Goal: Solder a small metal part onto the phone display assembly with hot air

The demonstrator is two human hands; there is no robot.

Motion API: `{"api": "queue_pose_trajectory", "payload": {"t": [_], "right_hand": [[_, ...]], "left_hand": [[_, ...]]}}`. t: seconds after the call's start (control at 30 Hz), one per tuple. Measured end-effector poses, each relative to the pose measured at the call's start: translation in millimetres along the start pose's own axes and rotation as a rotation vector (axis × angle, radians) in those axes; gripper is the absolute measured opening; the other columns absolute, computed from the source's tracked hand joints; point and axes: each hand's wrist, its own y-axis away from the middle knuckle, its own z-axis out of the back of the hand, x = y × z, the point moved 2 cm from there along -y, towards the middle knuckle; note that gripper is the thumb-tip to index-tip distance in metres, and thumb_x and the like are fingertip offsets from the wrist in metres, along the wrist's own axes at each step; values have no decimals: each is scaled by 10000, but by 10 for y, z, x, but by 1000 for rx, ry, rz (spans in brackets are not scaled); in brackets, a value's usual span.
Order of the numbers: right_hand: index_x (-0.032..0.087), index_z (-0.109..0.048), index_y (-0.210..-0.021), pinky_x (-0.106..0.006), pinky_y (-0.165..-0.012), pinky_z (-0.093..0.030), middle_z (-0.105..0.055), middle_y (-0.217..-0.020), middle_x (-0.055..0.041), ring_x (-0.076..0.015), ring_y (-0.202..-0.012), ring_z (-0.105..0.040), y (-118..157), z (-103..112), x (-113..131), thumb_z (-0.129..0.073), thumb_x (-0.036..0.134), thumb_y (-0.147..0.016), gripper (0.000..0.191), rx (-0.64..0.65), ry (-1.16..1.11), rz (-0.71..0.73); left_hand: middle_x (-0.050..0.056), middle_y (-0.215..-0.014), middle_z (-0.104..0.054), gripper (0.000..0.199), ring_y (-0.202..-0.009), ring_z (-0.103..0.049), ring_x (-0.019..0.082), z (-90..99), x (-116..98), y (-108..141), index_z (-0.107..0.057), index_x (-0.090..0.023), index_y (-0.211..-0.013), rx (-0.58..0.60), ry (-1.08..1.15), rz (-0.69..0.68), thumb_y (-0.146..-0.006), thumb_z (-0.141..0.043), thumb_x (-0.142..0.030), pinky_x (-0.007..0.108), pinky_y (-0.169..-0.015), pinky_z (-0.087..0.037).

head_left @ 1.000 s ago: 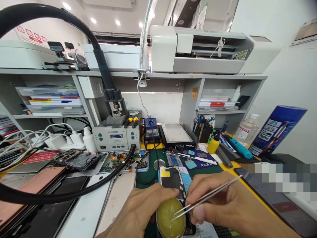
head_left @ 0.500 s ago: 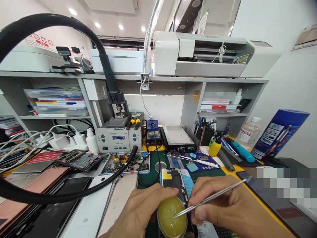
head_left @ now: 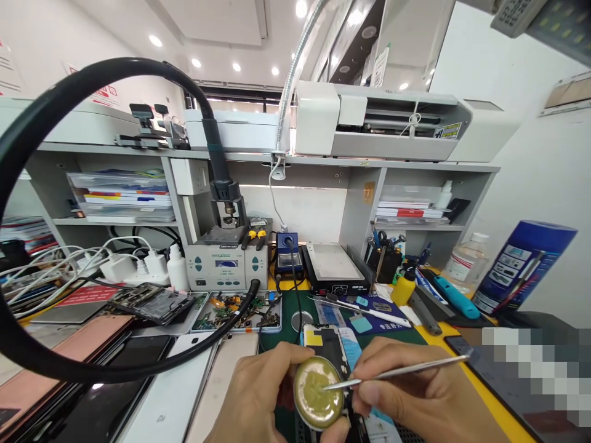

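Over the near part of the bench (head_left: 486, 394), I have the left hand (head_left: 253, 397) closed around a round tin (head_left: 318, 403) of yellow-green paste, its open face tilted up toward the camera; its grip holds the tin by the rim, at the far left and the near side. From the other side, the right hand (head_left: 401, 384) has its grip pinched on metal tweezers (head_left: 415, 367); their tips touch the paste near the middle, and the two arms look pressed close together. Partly behind and beneath the tin I see an opened phone (head_left: 325, 343) with a yellow patch, above a green mat (head_left: 302, 303); a parts tray (head_left: 266, 328) sits farther left, with a soldering station (head_left: 226, 271) behind it; a flat heating plate (head_left: 335, 261) stands beyond the mat, and a yellow bottle (head_left: 404, 288) to its right.
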Motion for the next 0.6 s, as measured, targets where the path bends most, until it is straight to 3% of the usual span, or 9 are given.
{"api": "queue_pose_trajectory", "payload": {"t": [0.1,0.23,0.33,0.47,0.6], "right_hand": [[249,-809,-853,-269,-674,-594,-696,-823,-43,-178,-713,-703,-6,-16,-5,-781,296,-830,60,-12,-2,6],[236,-804,-872,-262,-658,-582,-703,-800,-45,-172,-693,-695,-4,-19,-59,-771,282,-841,64,-39,5,52],[233,-795,-877,-268,-645,-573,-716,-762,-39,-170,-664,-689,-7,-12,-106,-778,277,-836,63,-104,-66,89],[201,-788,-850,-272,-645,-557,-724,-695,-37,-168,-642,-678,-28,-14,-86,-821,309,-791,127,-226,-219,-4],[176,-790,-831,-254,-647,-551,-737,-687,-41,-153,-642,-674,-67,-24,-34,-836,307,-780,148,-220,-402,-144]], "left_hand": [[-92,-715,-682,460,-469,-571,113,-17,-30,-63,-499,-287,-1029,-39,-64,-75,-639,-742,-272,229,-425,-462],[-76,-629,-617,303,-478,-580,136,-82,-27,-62,-503,-266,-889,-135,-203,1,-658,-698,-283,267,-458,-463],[-36,-605,-604,225,-491,-596,169,-148,1,-43,-484,-254,-838,-110,-318,42,-703,-658,-304,279,-407,-379],[-15,-610,-623,226,-502,-617,192,-175,43,-39,-450,-260,-820,-92,-376,84,-738,-641,-350,284,-396,-351],[-20,-610,-615,245,-485,-600,188,-160,66,-41,-438,-261,-827,-99,-391,97,-759,-640,-381,285,-400,-384]]}}
